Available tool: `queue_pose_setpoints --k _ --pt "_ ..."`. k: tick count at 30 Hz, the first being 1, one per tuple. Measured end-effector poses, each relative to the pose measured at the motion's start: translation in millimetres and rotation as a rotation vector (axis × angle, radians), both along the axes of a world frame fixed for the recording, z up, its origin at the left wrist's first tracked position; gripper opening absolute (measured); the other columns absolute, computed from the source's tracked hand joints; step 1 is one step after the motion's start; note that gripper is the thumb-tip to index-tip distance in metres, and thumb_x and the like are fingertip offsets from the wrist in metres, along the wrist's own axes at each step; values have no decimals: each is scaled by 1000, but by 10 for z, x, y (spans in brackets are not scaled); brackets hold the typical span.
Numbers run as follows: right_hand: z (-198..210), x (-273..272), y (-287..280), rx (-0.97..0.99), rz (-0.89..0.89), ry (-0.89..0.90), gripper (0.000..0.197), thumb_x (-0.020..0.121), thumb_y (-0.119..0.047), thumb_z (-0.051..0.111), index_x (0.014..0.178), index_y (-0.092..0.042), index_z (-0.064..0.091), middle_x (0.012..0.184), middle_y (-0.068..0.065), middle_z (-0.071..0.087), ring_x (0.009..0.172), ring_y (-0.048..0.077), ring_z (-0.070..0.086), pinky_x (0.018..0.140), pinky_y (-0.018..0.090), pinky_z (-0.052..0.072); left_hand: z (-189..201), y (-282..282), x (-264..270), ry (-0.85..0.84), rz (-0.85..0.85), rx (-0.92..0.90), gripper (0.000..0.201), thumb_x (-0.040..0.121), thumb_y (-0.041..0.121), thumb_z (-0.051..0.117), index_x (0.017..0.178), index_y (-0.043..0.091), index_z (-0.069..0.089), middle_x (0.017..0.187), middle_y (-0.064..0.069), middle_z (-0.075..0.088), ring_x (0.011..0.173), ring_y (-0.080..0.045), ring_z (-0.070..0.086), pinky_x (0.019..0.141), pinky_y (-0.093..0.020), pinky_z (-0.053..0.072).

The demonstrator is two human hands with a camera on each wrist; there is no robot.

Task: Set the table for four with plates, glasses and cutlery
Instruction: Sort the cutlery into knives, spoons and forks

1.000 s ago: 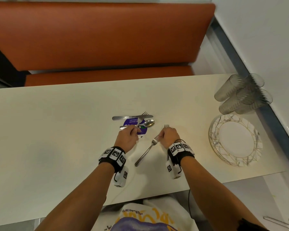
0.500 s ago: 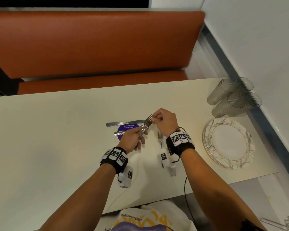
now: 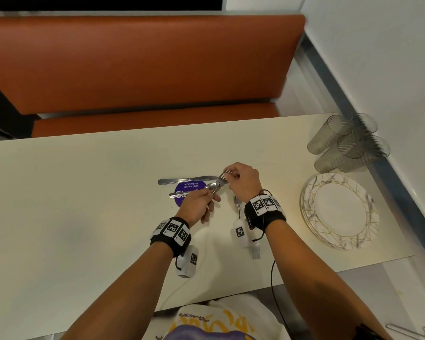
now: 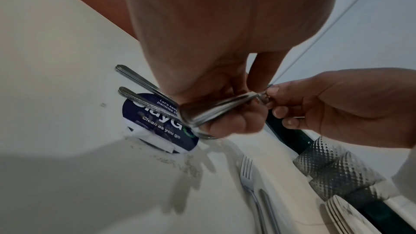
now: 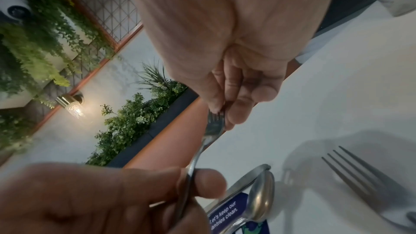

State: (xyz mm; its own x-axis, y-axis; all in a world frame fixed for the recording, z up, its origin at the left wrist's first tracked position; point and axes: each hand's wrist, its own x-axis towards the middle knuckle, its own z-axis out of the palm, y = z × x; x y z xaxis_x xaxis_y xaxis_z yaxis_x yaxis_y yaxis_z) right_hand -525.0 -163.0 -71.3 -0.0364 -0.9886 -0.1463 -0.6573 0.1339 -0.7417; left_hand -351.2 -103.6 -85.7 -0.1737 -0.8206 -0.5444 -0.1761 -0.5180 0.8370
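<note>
Fork (image 3: 220,179): being held above the table (image 3: 84,192), tines pinched by the right hand (image 3: 243,182), likely to draw it free.
Left hand (image 3: 198,207): gripping the fork handle, steadying the bundle.
Knife (image 3: 187,180): lying just beyond, unsorted.
Plates (image 3: 339,212), glasses (image 3: 349,143): waiting stacked, well right.
</note>
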Motion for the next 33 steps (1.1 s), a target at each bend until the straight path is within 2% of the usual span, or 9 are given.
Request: queue_pose_setpoints --k 4,7,10,12,15,20,26,29,33 --pt "31 -62 4 -18 -25 -78 12 90 -18 69 100 -17 75 87 -1 76 80 13 71 77 26 56 -52 34 -50 -76 -22 -47 32 110 19 42 96 11 70 68 -2 59 56 -15 52 54 -28 43" --pt "-34 -188 5 6 -64 -137 12 92 -22 67 101 -20 74 90 -5 75 85 12 71 80 27 58 -119 61 -72 -179 -21 -87 33 108 20 45 88 18 70 82 3 61 74 -14 54 70 -31 44" --pt "-192 -386 27 31 -88 -9 14 95 -17 62 103 -19 73 95 -4 73 86 11 66 82 23 53 -168 111 -78 -249 -4 -85 32 108 19 45 89 20 71 92 -1 67 81 -17 57 82 -38 50" --pt "-327 -503 30 84 -72 112 17 94 -17 61 107 -19 72 98 -2 71 90 15 64 88 30 54 -173 139 -85 -269 14 -86 30 108 19 45 97 17 72 96 3 69 81 -15 58 87 -38 51" --pt "-499 -579 11 209 30 275 22 92 -21 61 113 -22 70 103 -1 69 107 25 60 95 41 51 -181 163 -99 -273 33 -89 26 108 17 45 105 16 71 96 11 67 79 -12 57 85 -35 51" --pt "-625 -558 -36 286 106 364 22 90 -29 68 111 -26 72 106 1 67 109 26 57 96 44 51 -237 141 -98 -270 34 -44 28 105 17 47 92 22 72 79 7 63 73 -16 55 74 -34 46" --pt "-681 -547 -55 302 144 357 8 86 -26 71 80 -32 70 95 -4 66 100 23 61 91 40 54 -199 93 -157 -268 80 -6 27 106 14 46 97 12 71 70 7 63 62 -12 54 64 -28 43" --pt "-651 -572 -57 296 159 302 17 84 -19 69 73 -31 65 85 -7 67 88 19 65 80 34 57 -159 65 -166 -257 85 -10 27 106 15 45 97 12 70 73 -3 70 59 -15 61 56 -29 48" --pt "-336 -584 -78 256 182 139 7 86 -11 71 85 -18 74 78 -8 67 74 8 62 63 14 44 -167 -9 -194 -195 126 -18 25 106 12 47 98 9 70 85 -8 79 80 -25 77 72 -36 56"
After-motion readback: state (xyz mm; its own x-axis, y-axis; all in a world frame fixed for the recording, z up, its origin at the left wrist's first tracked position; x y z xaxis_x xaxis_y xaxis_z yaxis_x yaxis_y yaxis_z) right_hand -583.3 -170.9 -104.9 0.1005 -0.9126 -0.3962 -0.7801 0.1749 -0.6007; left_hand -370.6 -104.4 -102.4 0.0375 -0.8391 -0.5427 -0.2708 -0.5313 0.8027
